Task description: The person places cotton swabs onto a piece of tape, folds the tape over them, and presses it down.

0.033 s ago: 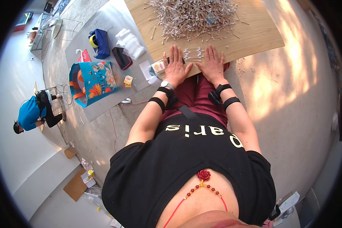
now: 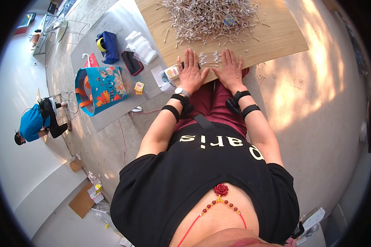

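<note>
My left hand [image 2: 191, 72] and my right hand [image 2: 231, 69] lie flat, palms down, on the near edge of a light wooden table [image 2: 276, 41]. Both hold nothing and their fingers are spread. Between them rests a small neat row of cotton swabs [image 2: 209, 58]. Just beyond it, a big loose heap of cotton swabs [image 2: 210, 18] covers the middle of the table. A small printed pack [image 2: 173, 73] sits at the table's edge, just left of my left hand. A watch is on my left wrist and black bands are on both forearms.
On a grey floor mat [image 2: 111, 111] to the left lie a blue flowered bag [image 2: 101, 86], a dark blue pouch [image 2: 108, 46], white cloth [image 2: 142, 47] and a dark flat case [image 2: 132, 62]. A person in a blue top [image 2: 33, 123] crouches far left. Cardboard [image 2: 82, 201] lies near the wall.
</note>
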Demonstrator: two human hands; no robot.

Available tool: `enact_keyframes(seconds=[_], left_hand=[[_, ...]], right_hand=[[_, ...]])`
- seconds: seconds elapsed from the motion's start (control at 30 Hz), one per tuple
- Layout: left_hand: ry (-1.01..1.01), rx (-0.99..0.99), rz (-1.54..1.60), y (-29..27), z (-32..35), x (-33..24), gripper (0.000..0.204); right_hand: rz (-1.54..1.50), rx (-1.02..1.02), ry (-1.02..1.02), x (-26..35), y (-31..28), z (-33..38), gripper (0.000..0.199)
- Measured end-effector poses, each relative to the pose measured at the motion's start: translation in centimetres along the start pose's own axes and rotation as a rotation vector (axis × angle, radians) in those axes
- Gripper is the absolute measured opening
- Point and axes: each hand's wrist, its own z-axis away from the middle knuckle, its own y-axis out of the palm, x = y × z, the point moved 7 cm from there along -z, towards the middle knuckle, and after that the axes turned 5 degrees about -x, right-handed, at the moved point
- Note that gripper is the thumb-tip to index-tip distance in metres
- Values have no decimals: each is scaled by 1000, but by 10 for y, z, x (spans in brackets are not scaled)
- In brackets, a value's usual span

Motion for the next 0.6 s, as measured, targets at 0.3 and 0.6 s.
enact_keyframes(seconds=[0.3, 0.6], left_hand=[[-20, 17, -5, 4, -3, -10, 91], [-54, -7, 88, -1, -5, -9, 93]], right_hand=[[8, 1, -35, 15, 6, -4, 90], [32, 17, -26, 11, 6, -8, 90]])
